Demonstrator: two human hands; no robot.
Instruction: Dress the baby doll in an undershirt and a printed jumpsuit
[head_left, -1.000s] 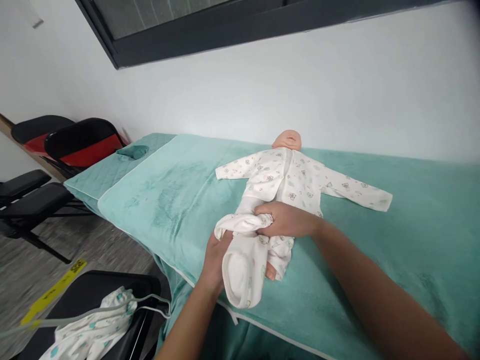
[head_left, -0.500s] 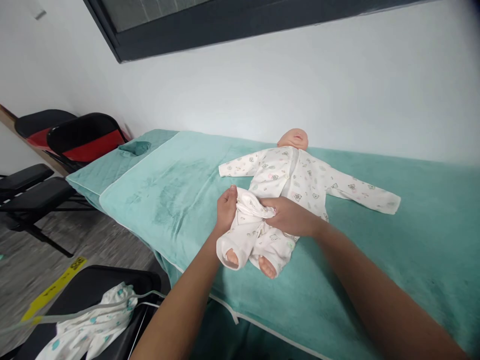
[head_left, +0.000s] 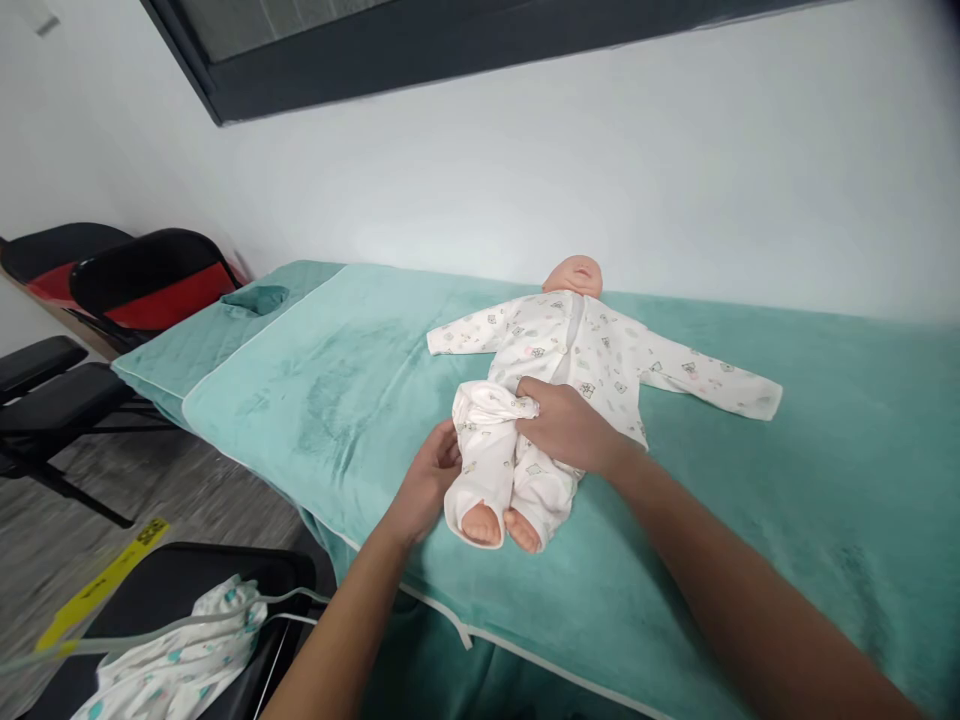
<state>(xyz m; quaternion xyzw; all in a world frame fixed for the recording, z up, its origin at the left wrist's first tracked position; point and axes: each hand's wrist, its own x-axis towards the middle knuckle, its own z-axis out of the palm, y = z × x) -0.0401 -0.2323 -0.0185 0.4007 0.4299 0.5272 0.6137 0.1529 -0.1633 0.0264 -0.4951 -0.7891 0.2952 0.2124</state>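
Note:
A baby doll point(head_left: 574, 275) lies on its back, dressed in a white printed long-sleeved top point(head_left: 540, 325) with both sleeves spread out. White printed pants point(head_left: 484, 455) cover its legs, and the feet point(head_left: 481, 522) show at the leg openings. The waistband is bunched below the top's hem. My right hand point(head_left: 566, 425) grips the bunched waistband of the pants between thumb and fingers. Beside the pant leg on the left is my left hand point(head_left: 427, 485), its fingers bent and somewhat apart, touching or nearly touching the cloth.
A teal plush cover point(head_left: 315, 370) spreads over the bed against the white wall. At lower left, a black chair point(head_left: 202, 560) holds a crumpled white cloth with teal spots point(head_left: 187, 655) and a cable. Folding chairs point(head_left: 161, 285) stand at the far left. Yellow tape point(head_left: 105, 580) marks the floor.
My left hand has let go of the waistband and moved down to the side of the pant leg. My right hand keeps its grip. The doll's feet are closer together.

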